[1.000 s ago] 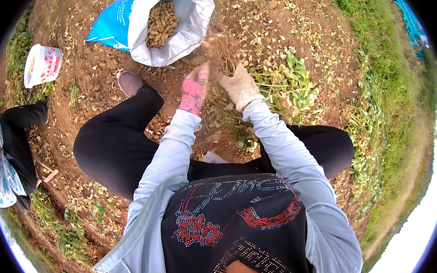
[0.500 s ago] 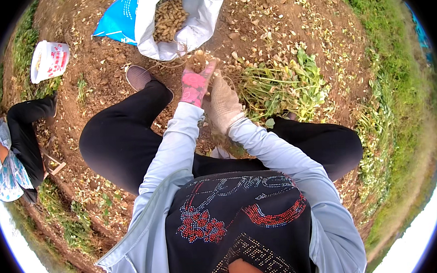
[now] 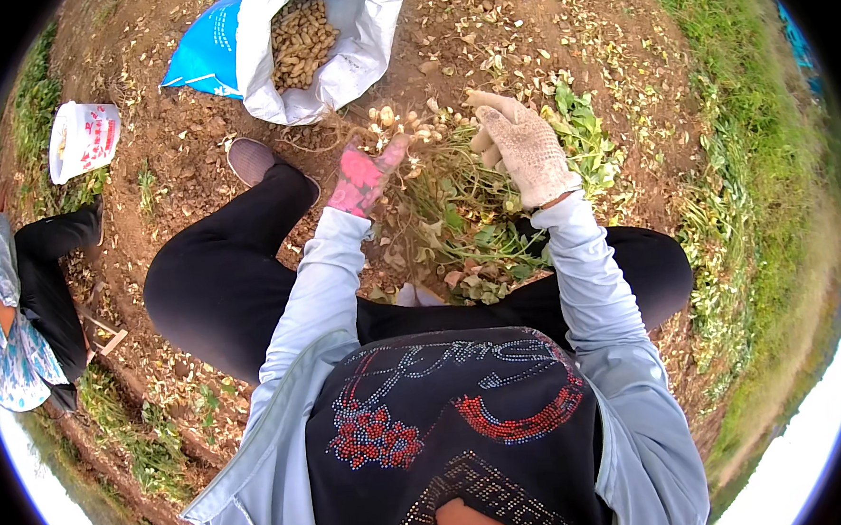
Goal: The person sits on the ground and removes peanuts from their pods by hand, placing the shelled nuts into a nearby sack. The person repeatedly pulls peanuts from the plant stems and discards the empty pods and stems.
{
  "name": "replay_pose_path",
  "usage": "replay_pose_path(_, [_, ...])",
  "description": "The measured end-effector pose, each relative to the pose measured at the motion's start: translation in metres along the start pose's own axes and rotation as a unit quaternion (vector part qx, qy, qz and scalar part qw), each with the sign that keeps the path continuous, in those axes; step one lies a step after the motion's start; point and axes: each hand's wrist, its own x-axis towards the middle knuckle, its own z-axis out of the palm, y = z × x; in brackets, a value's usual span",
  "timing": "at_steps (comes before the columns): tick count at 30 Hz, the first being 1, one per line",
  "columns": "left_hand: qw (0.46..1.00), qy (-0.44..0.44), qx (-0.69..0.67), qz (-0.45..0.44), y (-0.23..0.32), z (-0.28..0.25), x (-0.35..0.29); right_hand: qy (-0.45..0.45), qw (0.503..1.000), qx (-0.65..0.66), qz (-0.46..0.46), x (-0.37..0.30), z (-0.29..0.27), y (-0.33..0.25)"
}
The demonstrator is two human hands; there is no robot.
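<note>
My left hand [image 3: 363,178], in a pink patterned glove, is closed around the roots of a peanut plant, its fingertips partly hidden by them. Pale peanuts [image 3: 389,119] cluster just beyond its thumb. To the right, my right hand [image 3: 527,152], in a cream knitted glove, is apart from the left, fingers loosely bent and spread, with nothing visible in it. Below and between the hands lie pulled green peanut plants [image 3: 456,213], their leafy tops [image 3: 586,144] reaching past the right hand.
A white-lined blue sack [image 3: 371,51] with harvested peanuts [image 3: 302,42] stands open ahead. At the far left are a white bucket [image 3: 89,140] and another person [image 3: 38,311] in dark trousers. Leaf litter covers the soil; grass [image 3: 769,197] borders the right.
My right hand has moved away from the left, to the right, and its fingers have opened. My left hand has shifted slightly left and nearer, uncovering the peanuts and stems between the hands.
</note>
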Motion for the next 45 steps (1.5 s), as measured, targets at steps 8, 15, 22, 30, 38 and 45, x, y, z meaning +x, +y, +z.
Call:
replay_pose_path(8, [0.979, -0.018, -0.204, 0.005, 0.026, 0.008, 0.012, -0.086, 0.991, 0.090, -0.054, 0.027, 0.024, 0.059])
replay_pose_path(15, [0.901, -0.083, -0.423, -0.057, 0.069, -0.030, 0.002, -0.079, 0.959, -0.220, -0.161, 0.025, 0.069, 0.068])
replay_pose_path(22, [0.908, -0.083, -0.412, -0.003, 0.081, -0.016, 0.000, -0.099, 0.989, -0.084, -0.066, 0.023, 0.104, 0.055])
replay_pose_path(30, [0.970, 0.016, 0.228, 0.087, 0.083, 0.144, -0.059, -0.024, 0.989, -0.129, -0.065, 0.017, 0.104, 0.061])
replay_pose_path(38, [0.801, 0.030, 0.577, 0.159, 0.095, 0.159, -0.065, -0.148, 0.936, -0.316, -0.040, -0.005, 0.081, 0.003])
replay_pose_path(45, [0.860, -0.089, 0.486, 0.127, 0.121, 0.167, -0.073, -0.236, 0.852, -0.385, -0.264, -0.007, -0.018, -0.014])
